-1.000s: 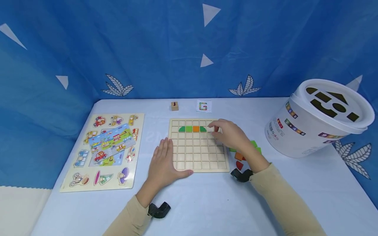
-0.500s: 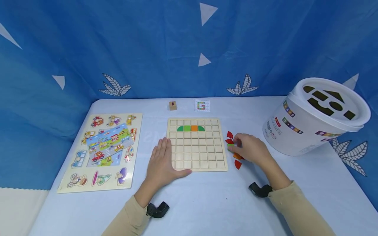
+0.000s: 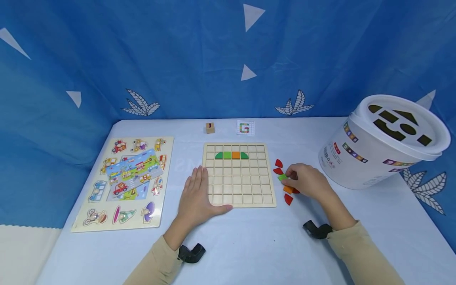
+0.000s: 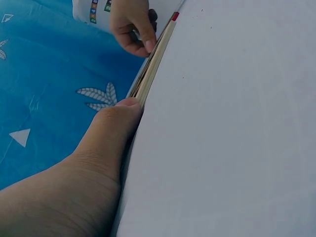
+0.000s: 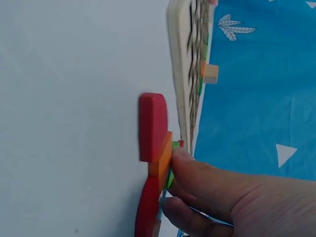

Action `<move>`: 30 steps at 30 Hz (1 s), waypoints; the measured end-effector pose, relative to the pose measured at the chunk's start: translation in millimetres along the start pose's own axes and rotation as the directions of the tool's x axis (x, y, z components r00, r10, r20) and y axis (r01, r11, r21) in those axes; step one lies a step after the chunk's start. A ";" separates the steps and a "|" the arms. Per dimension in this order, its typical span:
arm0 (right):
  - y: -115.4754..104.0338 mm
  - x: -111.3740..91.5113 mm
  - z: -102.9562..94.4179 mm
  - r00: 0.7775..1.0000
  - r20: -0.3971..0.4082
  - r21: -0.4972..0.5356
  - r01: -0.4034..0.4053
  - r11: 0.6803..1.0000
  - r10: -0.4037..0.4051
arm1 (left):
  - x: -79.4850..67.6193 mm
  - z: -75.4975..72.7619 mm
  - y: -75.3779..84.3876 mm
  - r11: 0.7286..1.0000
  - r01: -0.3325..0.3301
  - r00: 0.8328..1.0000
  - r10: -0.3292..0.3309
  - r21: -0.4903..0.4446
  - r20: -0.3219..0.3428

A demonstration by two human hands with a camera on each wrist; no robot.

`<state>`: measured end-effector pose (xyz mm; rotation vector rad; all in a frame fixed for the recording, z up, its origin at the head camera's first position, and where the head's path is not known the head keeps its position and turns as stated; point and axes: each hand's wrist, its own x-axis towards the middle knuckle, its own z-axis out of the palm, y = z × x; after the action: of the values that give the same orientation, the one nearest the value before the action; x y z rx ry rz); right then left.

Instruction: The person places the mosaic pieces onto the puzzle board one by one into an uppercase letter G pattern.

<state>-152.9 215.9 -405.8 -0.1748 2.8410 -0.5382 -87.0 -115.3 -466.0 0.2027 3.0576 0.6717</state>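
A wooden grid board (image 3: 231,183) lies mid-table. Its second row from the top holds a dark green quarter-circle (image 3: 219,155), a light green square (image 3: 227,155), an orange square (image 3: 236,155) and another dark green quarter-circle (image 3: 244,155). My left hand (image 3: 196,194) rests at the board's lower left corner, fingers straight along the side and thumb (image 4: 111,126) against the near edge. Right of the board, my right hand (image 3: 309,181) pinches a light green square tile (image 5: 171,178) among loose pieces. Around it lie red quarter-circles (image 3: 288,199) and an orange tile (image 3: 288,190); my fingers hide others.
A small letter block (image 3: 210,128) and a pattern card (image 3: 245,128) showing a G stand behind the board. At left lies a vehicle puzzle board (image 3: 85,215) with picture cards (image 3: 135,174) on it. A white bucket (image 3: 356,166) with a shape-slotted lid stands at right.
My right hand has moved from over the board's upper right to the loose pieces and closed in on the green tile there, which has turned slightly. My left hand has stayed at the board.
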 end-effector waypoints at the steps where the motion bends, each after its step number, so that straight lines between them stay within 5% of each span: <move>1: 0.6 0.0 -0.5 1.000 0.004 0.007 0.001 1.000 -0.002 | -0.1 -0.1 0.1 1.000 -0.004 1.000 0.004 0.000 -0.003; 8: -0.4 2.1 3.0 1.000 -0.003 0.032 0.003 0.999 -0.003 | 0.0 -1.0 0.4 1.000 0.003 1.000 -0.003 0.003 -0.002; 21: 0.2 12.6 3.8 0.996 -0.031 0.231 0.083 0.969 -0.078 | 0.4 -0.1 0.4 1.000 -0.003 1.000 0.004 0.018 -0.004; 30: -40.2 42.8 11.2 0.988 -0.043 0.350 0.152 0.924 -0.146 | -0.2 -2.0 0.6 1.000 0.003 1.000 -0.003 0.004 0.009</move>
<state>-188.3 168.0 -410.1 -0.3211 2.7004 -1.0736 -86.7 -115.6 -464.0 0.2005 3.0504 0.6620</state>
